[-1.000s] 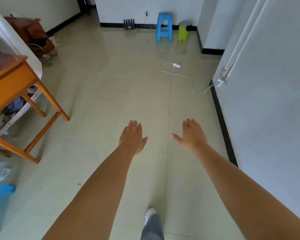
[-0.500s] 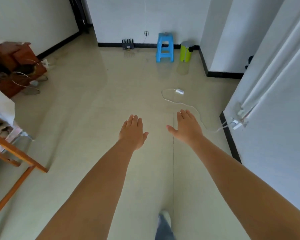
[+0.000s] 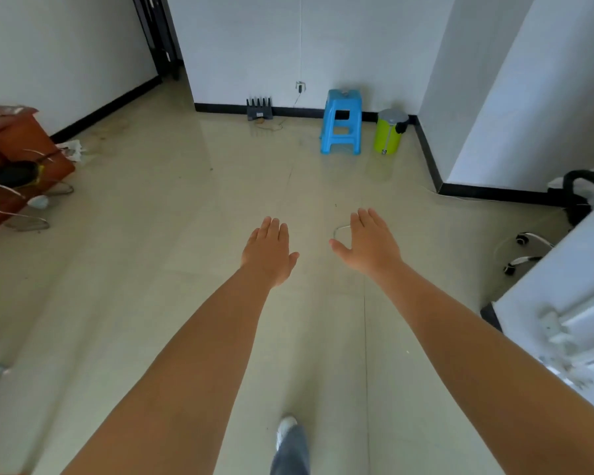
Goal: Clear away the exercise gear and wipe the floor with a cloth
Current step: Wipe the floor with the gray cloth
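- Reddish-brown cabinet [image 3: 18, 145]: far left, by the wall; thin wire loops and a dark item with yellow trim at its foot.
- Floor [image 3: 151, 269]: pale glossy tile, bare beneath both arms.
- Black pronged device [image 3: 259, 108]: on the floor against the far wall.
- Left hand [image 3: 270, 252]: stretched forward, palm down, flat and spread, nothing in its grip.
- Blue plastic stool [image 3: 342, 121]: against the far wall, well apart from both hands.
- Right hand [image 3: 371, 243]: palm down, fingers extended, nothing held; a white cord [image 3: 340, 229] on the floor shows just beside its fingers.
- Lime-green bin [image 3: 390, 132]: just beside the stool.
- Chair base with castors [image 3: 525, 250]: right edge.
- No cloth or exercise gear can be told for certain.
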Demonstrator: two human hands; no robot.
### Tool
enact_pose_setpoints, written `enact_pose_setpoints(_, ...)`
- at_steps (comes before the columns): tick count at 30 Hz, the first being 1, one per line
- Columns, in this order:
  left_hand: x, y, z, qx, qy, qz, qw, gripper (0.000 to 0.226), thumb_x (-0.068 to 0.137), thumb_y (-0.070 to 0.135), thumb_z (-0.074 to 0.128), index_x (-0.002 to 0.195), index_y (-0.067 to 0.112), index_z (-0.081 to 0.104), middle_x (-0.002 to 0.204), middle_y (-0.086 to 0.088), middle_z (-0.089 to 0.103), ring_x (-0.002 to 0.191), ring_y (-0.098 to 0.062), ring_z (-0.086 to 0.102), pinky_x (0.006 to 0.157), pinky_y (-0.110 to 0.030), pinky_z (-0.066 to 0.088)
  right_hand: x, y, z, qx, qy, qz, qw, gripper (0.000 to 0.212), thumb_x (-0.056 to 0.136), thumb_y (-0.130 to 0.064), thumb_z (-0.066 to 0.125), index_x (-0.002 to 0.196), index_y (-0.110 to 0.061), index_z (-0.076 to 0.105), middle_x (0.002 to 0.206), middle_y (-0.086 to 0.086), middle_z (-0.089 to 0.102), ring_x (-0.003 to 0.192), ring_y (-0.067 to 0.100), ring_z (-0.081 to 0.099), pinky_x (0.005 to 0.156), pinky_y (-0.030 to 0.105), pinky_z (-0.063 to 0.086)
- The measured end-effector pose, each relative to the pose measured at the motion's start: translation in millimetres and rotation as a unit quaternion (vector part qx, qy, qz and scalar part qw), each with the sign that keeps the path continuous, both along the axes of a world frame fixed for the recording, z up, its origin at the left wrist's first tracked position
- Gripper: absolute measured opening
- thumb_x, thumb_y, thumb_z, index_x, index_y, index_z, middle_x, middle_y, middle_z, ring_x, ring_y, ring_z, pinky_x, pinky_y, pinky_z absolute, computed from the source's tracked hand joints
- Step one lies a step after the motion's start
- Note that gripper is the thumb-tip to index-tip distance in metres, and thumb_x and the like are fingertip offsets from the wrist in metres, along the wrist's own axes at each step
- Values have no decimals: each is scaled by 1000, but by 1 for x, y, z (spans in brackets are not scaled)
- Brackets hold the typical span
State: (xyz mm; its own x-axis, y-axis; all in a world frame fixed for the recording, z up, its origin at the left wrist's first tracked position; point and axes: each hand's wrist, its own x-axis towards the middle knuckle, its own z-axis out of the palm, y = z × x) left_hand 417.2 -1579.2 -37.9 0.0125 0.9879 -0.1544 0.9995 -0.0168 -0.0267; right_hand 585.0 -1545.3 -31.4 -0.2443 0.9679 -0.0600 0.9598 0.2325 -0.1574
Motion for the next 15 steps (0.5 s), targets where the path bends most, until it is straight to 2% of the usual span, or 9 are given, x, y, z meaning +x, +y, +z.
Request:
enact_pose_setpoints(7, -60, 228, 5, -17, 11, -13, 1000, 63, 102, 36, 23, 149, 1, -1, 159, -13, -4, 148, -25, -8, 121, -34, 2, -52, 224, 1, -22, 11, -19, 1000, 72, 95, -45, 37, 146, 1, 15, 157, 14, 12, 146, 26, 4, 120, 33, 3)
enact_pose_setpoints(15, -102, 505, -14, -18, 15, -11, 1000, 63, 102, 35, 23, 149, 1, -1, 159, -13, -4, 148, -24, -8, 121, -34, 3, -91, 504, -19, -21, 3, -20, 1000, 73, 95, -46, 37, 146, 1, 15, 157, 15, 12, 146, 27, 5, 120, 34, 4)
